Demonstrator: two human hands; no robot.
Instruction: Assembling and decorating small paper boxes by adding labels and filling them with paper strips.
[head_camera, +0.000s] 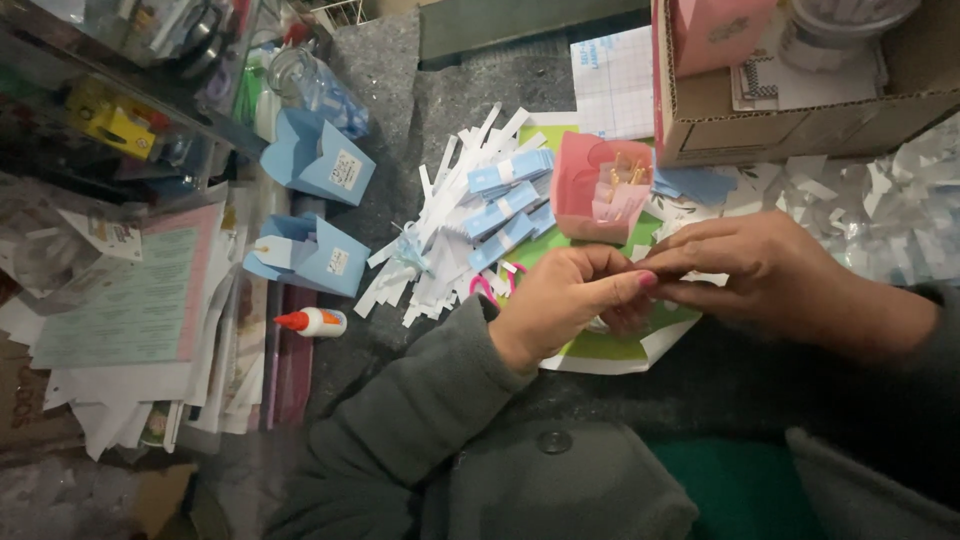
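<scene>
- Head view: the left hand (565, 300) and the right hand (765, 275) meet fingertip to fingertip over a green sheet (600, 345) at the near middle of the table. Both are pressed together in a pinch on something small between them; what it is stays hidden by the fingers.
- The hands sit close to the body, probably so the fine work stays steady and under the eye.
- Just beyond the hands stands an open pink paper box (598, 190) with small pieces inside, within easy reach.
- To its left lies a heap of white paper strips (440, 240) with bundles of pale blue strips (510, 195) on top.
- Pink-handled scissors (495, 283) lie beside the left wrist.
- Further left, two blue paper boxes (318, 160), each with a small white label, stand one behind the other.
- A white glue bottle (312, 322) with an orange tip lies on its side near them.
- At the far right sits an open cardboard carton (790, 125).
</scene>
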